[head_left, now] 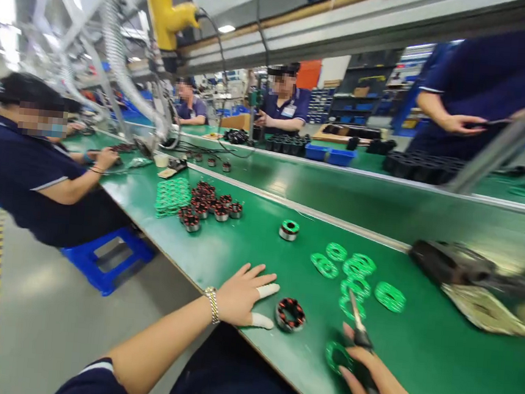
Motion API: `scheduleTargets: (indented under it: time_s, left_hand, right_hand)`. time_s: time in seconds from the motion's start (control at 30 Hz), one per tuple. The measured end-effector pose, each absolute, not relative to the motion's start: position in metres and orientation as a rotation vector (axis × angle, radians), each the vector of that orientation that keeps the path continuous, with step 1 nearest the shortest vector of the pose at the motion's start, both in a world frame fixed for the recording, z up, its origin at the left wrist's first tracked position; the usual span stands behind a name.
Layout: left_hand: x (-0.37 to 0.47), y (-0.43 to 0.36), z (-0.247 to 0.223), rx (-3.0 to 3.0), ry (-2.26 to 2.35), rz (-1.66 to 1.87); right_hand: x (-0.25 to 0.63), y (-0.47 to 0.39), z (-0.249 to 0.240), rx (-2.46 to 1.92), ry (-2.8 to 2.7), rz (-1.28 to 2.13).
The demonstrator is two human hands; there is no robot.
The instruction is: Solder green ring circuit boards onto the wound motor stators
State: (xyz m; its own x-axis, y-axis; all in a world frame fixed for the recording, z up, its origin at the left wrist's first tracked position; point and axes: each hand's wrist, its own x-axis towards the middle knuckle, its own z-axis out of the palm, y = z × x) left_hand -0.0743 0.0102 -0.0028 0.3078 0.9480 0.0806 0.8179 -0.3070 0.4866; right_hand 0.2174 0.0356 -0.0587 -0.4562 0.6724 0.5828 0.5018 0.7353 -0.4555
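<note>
My left hand (247, 297) rests on the green bench with its fingers spread, two of them in white finger covers. Just right of it lies a copper-wound stator ring (290, 315). My right hand (378, 379) grips a pointed tool with a dark handle (363, 337), and a green ring (337, 357) is at its fingertips. Several loose green rings (356, 285) lie beyond the tool's tip. Farther back stands a stator with a green ring on top (289, 230).
A cluster of stators (211, 205) and a stack of green rings (173, 196) lie at the back left. A dark tool (454, 263) sits by a pale pad (487, 310) at right. One person (30, 164) sits at left; others work across the bench.
</note>
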Motion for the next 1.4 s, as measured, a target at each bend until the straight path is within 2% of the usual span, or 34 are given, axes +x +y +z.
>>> scheduleTargets:
  time_s: [0.1, 0.23, 0.43, 0.7, 0.83, 1.03, 1.4]
  left_hand:
    - [-0.059, 0.02, -0.006, 2.213, 1.463, 0.517]
    - [-0.041, 0.025, -0.003, 2.078, 1.366, 0.586]
    - [-0.019, 0.004, -0.001, 1.635, 1.174, 0.779]
    - [-0.009, -0.011, -0.007, 1.196, 0.997, 0.859]
    - [-0.009, -0.011, -0.003, 1.283, 0.969, 0.788]
    - [-0.009, -0.005, 0.009, 1.814, 1.123, 0.71]
    - [-0.013, 0.025, 0.002, 1.953, 1.058, 0.678]
  right_hand:
    - [0.208, 0.024, -0.032, -0.845, -2.185, 0.22]
    - [0.197, 0.013, -0.019, -0.898, -2.174, 0.262]
    - [0.19, 0.005, -0.013, -0.965, -2.058, 0.466]
    - [0.186, -0.001, -0.001, -1.081, -1.732, 0.725]
    - [0.186, -0.001, -0.001, -1.091, -1.668, 0.816]
    - [0.192, 0.0, -0.001, -1.094, -1.884, 0.733]
    - [0.237, -0.009, -0.003, -1.174, -1.914, 0.507]
